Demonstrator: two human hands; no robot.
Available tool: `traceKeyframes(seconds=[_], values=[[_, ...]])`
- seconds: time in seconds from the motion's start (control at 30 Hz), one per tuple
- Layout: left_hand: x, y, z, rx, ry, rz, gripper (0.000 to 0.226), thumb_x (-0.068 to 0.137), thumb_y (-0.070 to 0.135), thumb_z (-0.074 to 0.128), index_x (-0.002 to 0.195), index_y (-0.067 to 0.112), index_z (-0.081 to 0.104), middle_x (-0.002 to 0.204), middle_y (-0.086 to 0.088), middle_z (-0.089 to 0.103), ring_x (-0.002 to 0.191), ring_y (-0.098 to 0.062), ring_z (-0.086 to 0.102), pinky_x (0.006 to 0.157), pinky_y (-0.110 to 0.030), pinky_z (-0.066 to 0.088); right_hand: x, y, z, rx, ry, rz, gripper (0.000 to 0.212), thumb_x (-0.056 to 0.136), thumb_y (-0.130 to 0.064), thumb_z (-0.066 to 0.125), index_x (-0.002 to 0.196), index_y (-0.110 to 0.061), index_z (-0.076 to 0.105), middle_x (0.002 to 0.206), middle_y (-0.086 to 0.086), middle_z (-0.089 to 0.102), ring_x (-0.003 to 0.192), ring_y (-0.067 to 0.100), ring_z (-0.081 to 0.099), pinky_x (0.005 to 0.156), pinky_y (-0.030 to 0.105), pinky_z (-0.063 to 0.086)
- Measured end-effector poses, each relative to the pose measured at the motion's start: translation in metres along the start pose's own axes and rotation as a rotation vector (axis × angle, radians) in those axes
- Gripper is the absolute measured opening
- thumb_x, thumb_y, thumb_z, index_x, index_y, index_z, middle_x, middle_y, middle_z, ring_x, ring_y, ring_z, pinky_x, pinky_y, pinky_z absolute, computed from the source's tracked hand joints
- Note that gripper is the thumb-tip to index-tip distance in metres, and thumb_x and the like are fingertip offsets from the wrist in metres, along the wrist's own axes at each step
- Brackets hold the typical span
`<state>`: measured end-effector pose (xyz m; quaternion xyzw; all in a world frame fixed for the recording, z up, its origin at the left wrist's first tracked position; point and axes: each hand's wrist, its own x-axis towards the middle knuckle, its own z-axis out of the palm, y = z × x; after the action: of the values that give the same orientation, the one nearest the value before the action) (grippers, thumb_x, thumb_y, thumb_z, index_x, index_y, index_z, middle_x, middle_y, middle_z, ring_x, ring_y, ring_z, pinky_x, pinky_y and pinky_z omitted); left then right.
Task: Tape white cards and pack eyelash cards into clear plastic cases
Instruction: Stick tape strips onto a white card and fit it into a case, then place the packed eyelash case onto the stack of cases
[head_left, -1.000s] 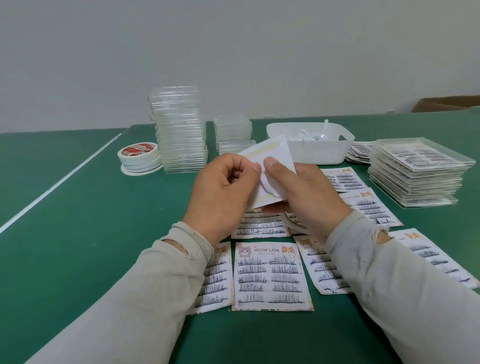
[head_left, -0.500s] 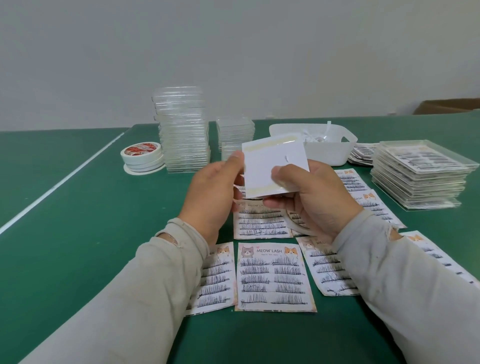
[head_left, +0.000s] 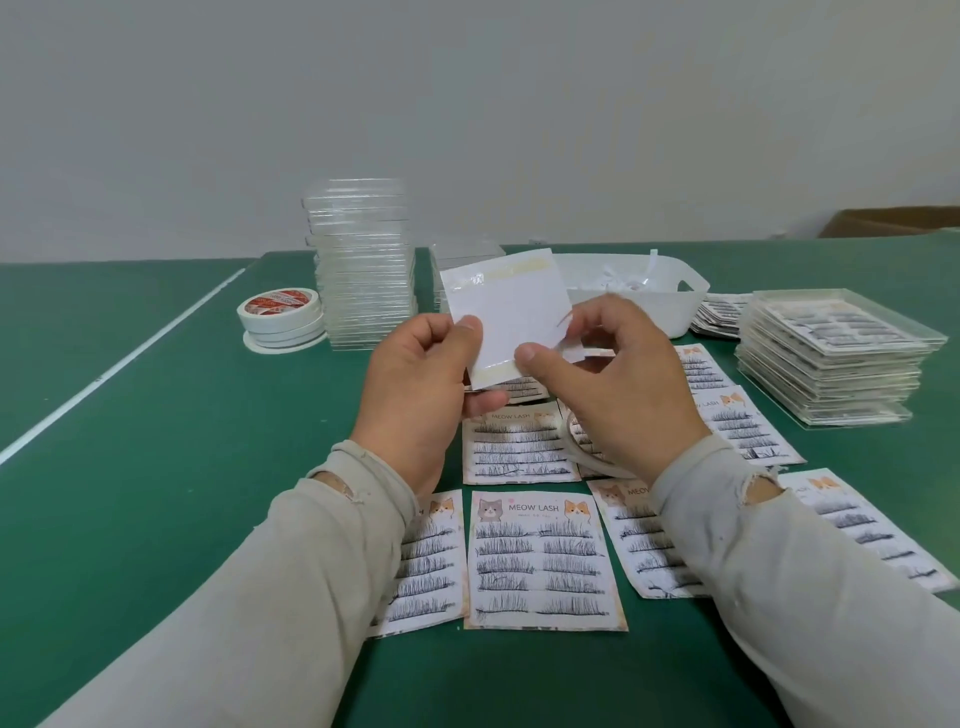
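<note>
Left hand (head_left: 415, 395): thumb on the front face and fingers curled behind the lower left corner of the small white square card (head_left: 511, 317), pinching it and holding it raised above the table, face toward the camera.

Right hand (head_left: 618, 384): thumb tip at the card's lower edge, beside the pale yellowish tape strip (head_left: 493, 375) that runs along that edge; fingers loosely curled at the card's right edge, where a thin curl of backing paper (head_left: 563, 318) stands off. Whether the fingers actually pinch that curl cannot be told. A second tape strip runs along the card's top edge.

Step in hand, by my reading: taping stage, liner being peeled from the double-sided tape. Next move likely calls for a clean peel without creasing the card, then seating it squarely against an eyelash card.

Below the hands: printed eyelash cards (head_left: 543, 561) with cat faces, laid flat in rows on the green table (head_left: 156, 467). Beyond, left: stacked rolls of white tape (head_left: 283, 317), then a tall stack of empty clear plastic cases (head_left: 363, 265). Beyond, right: white plastic tub (head_left: 639, 306) with paper scraps; far right, a stack of filled clear cases (head_left: 831, 358).
</note>
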<state>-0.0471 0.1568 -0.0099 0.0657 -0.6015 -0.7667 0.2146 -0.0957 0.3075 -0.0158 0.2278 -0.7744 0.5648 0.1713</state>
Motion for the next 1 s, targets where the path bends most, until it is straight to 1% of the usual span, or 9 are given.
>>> traceKeyframes(seconds=[0.1,0.2,0.27,0.37,0.53,0.67,0.77,0.83,1.0], values=[[0.003,-0.004,-0.001,0.04,0.063,0.001,0.014,0.101,0.022,0.061,0.091,0.013,0.065,0.087,0.003,0.078,0.079,-0.017,0.077,0.054,-0.02,0.056,0.004,0.001,0.0,0.117,0.063,0.037,0.017,0.081,-0.029,0.083,0.072,-0.021,0.071,0.103,-0.012,0.067,0.092,0.003,0.066,0.089,0.026,0.053],[0.009,-0.006,-0.007,0.052,0.215,-0.028,0.013,0.102,0.024,0.06,0.096,0.013,0.065,0.095,0.001,0.076,0.084,-0.02,0.076,0.055,-0.021,0.056,0.014,0.005,-0.016,0.263,0.274,0.201,0.026,0.085,-0.033,0.08,0.064,-0.025,0.066,0.073,-0.014,0.068,0.066,0.003,0.061,0.072,0.021,0.053],[0.012,-0.005,-0.013,0.034,0.287,-0.038,0.011,0.103,0.025,0.058,0.1,0.017,0.065,0.098,-0.001,0.075,0.077,-0.016,0.076,0.053,-0.02,0.055,0.022,0.006,-0.028,0.399,0.347,0.329,0.025,0.088,-0.028,0.078,0.068,-0.021,0.064,0.065,-0.007,0.068,0.063,0.008,0.064,0.065,0.025,0.055],[0.015,-0.004,-0.016,0.041,0.338,-0.027,0.009,0.104,0.029,0.054,0.107,0.023,0.061,0.078,0.005,0.075,0.057,-0.009,0.07,0.046,-0.02,0.051,0.05,0.001,-0.037,0.462,0.29,0.363,0.013,0.088,-0.01,0.076,0.081,-0.009,0.066,0.066,0.001,0.074,0.068,0.012,0.074,0.063,0.02,0.057],[0.016,-0.004,-0.014,0.104,0.346,0.026,0.013,0.106,0.03,0.051,0.096,0.034,0.057,0.075,0.014,0.073,0.052,-0.006,0.068,0.043,-0.018,0.048,0.132,0.004,-0.039,0.185,0.171,0.436,0.009,0.089,0.004,0.071,0.087,-0.004,0.066,0.074,0.012,0.074,0.068,0.019,0.073,0.062,0.023,0.059],[0.017,-0.005,-0.016,0.113,0.343,0.054,0.017,0.106,0.028,0.049,0.094,0.037,0.058,0.075,0.029,0.07,0.052,-0.005,0.067,0.045,-0.018,0.049,0.177,0.023,-0.042,-0.133,-0.011,0.514,0.032,0.091,-0.003,0.071,0.122,-0.002,0.064,0.102,0.012,0.071,0.093,0.024,0.073,0.084,0.035,0.062],[0.018,-0.006,-0.017,0.133,0.353,0.035,0.021,0.106,0.022,0.048,0.096,0.036,0.059,0.077,0.029,0.07,0.053,-0.005,0.068,0.044,-0.015,0.048,0.187,0.029,-0.052,-0.432,-0.007,0.381,0.027,0.091,-0.014,0.068,0.116,-0.006,0.072,0.108,0.006,0.07,0.099,0.023,0.065,0.101,0.043,0.054],[0.017,-0.005,-0.018,0.123,0.36,0.016,0.025,0.105,0.017,0.048,0.097,0.035,0.061,0.077,0.027,0.071,0.053,-0.004,0.067,0.044,-0.015,0.048,0.183,0.03,-0.058,-0.453,0.075,0.331,0.024,0.091,-0.016,0.066,0.114,-0.012,0.074,0.109,0.002,0.071,0.098,0.021,0.064,0.102,0.039,0.052],[0.011,0.005,-0.011,-0.155,0.213,-0.226,0.017,0.105,0.011,0.049,0.11,0.012,0.066,0.068,-0.001,0.071,0.048,-0.007,0.059,0.043,-0.018,0.047,0.121,0.007,-0.051,-0.018,0.177,0.317,0.014,0.09,-0.008,0.064,0.083,-0.016,0.073,0.081,0.002,0.074,0.075,0.019,0.064,0.067,0.029,0.052]])
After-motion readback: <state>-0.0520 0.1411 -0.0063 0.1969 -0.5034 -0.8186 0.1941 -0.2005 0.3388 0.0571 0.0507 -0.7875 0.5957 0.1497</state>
